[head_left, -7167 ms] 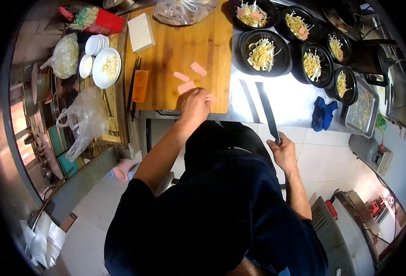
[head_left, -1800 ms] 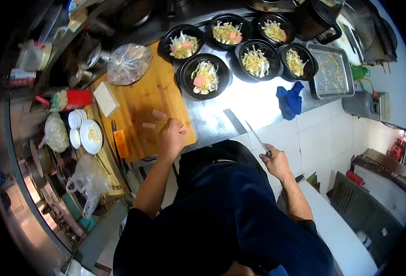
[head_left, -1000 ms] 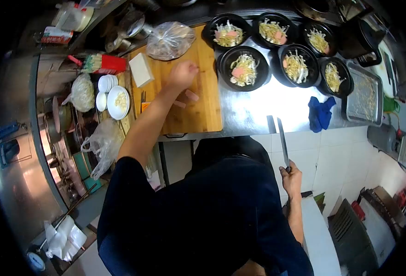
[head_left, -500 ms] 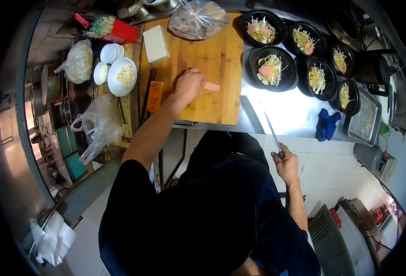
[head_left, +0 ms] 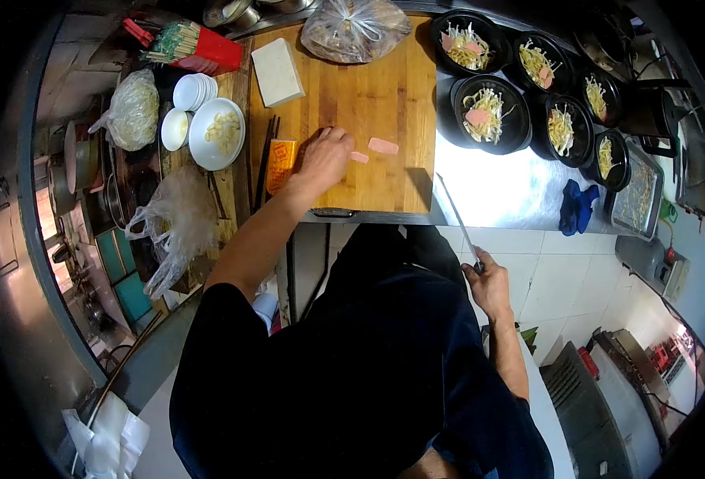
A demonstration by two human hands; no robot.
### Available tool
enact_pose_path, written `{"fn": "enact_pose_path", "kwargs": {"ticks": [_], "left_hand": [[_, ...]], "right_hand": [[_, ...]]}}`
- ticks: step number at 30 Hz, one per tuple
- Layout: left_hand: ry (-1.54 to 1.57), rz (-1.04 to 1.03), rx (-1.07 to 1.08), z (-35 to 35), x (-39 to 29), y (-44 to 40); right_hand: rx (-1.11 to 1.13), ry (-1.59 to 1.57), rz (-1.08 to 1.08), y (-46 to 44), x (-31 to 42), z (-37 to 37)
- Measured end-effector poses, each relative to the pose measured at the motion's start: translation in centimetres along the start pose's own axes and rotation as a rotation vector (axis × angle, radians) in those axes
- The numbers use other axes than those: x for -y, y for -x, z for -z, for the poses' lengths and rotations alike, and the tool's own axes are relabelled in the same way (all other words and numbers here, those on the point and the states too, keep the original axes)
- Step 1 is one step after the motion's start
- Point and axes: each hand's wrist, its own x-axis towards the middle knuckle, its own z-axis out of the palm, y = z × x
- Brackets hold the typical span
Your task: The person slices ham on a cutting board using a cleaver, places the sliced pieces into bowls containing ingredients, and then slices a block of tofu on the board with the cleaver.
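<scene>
On the wooden cutting board [head_left: 368,96], my left hand [head_left: 326,157] is curled palm down over pink luncheon meat [head_left: 359,157], with one piece showing past the fingertips. A loose pink slice [head_left: 383,146] lies just right of it. My fingers hide whatever else is beneath them. My right hand [head_left: 488,283] grips the handle of a long knife [head_left: 455,211] below the counter edge, its blade pointing up and left. Left of my left hand is an orange packet [head_left: 281,166], with dark chopsticks [head_left: 266,164] alongside.
Several black bowls [head_left: 490,112] of noodles, sprouts and pink slices stand at the right. A pale block [head_left: 278,73] and a tied plastic bag [head_left: 355,30] sit on the board's far side. A white bowl [head_left: 216,134] is left; a blue cloth [head_left: 578,207] lies right.
A pink slice now lies separate on the board, and my left hand is slightly farther left of it. My right hand still holds the knife low. The whole view has shifted slightly.
</scene>
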Motion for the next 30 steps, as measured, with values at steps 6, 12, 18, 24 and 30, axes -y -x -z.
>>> {"fn": "enact_pose_path", "kwargs": {"ticks": [6,12,18,24,30], "left_hand": [[0.553,0.157,0.148,2.2,-2.6,-0.3],[0.774,0.141,0.158,-0.1,-3.8,-3.1],[0.27,0.066,0.084,1.7,-4.2,-3.3],[0.126,-0.077,-0.003,-0.7,-4.3,-3.5],[0.244,0.005,0.113,-0.8,-5.2,-4.0]], "right_hand": [[-0.041,-0.002,-0.101,1.4,-0.4,-0.2],[-0.09,-0.035,-0.154,2.7,-0.7,-0.4],[-0.127,-0.061,-0.146,3.8,-2.0,-1.2],[-0.131,-0.075,-0.162,3.8,-2.0,-1.5],[-0.136,-0.085,-0.162,3.9,-2.9,-1.7]]}}
